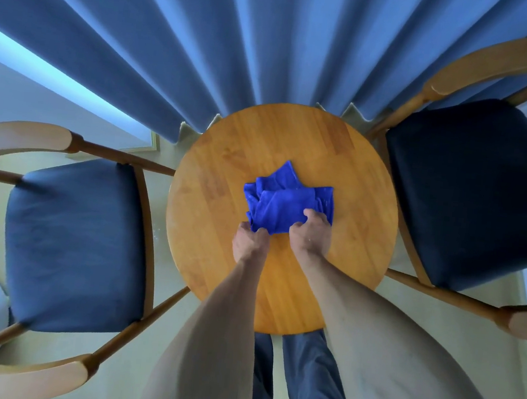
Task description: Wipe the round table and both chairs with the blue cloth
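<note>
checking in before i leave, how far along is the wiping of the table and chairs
Nothing visibly done yet. In hand: the left hand and right hand both grip the near edge of the bunched blue cloth on the middle of the round table. Left: wiping the tabletop, then the left chair and right chair, neither touched now.

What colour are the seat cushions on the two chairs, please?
Dark blue on both the left chair's cushion and the right chair's cushion, seen in the head view.
</note>
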Available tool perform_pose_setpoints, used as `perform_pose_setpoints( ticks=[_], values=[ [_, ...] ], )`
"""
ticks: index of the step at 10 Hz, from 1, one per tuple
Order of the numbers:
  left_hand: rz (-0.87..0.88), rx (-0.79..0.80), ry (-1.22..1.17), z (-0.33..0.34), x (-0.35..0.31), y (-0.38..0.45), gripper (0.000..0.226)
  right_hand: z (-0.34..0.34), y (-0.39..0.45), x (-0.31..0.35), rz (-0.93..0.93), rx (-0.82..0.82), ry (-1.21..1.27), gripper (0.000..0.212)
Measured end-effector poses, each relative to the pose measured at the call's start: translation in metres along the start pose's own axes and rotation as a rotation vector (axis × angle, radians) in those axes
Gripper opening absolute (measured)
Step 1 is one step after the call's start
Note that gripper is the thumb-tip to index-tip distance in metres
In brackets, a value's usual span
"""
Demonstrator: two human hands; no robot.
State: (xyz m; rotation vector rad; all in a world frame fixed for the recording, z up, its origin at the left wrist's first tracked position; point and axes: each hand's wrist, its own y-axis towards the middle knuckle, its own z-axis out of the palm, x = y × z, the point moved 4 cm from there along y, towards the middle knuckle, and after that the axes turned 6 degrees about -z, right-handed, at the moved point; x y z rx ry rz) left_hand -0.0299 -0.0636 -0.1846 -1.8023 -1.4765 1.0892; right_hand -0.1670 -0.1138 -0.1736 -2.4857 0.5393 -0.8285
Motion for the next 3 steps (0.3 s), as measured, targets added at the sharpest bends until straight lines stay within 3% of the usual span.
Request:
perform_pose_setpoints(
  ticks=[2,3],
  values=[
    [0.074,-0.054,0.119,-0.015,-0.020,-0.024,0.033,-0.016,-0.012,0.025,-0.061,0.017,-0.266,0.043],
    [0.225,-0.116,0.314,-0.031,-0.045,-0.038,0.036,-0.029,-0.021,0.045,-0.089,-0.011,-0.354,0.039]
  ],
)
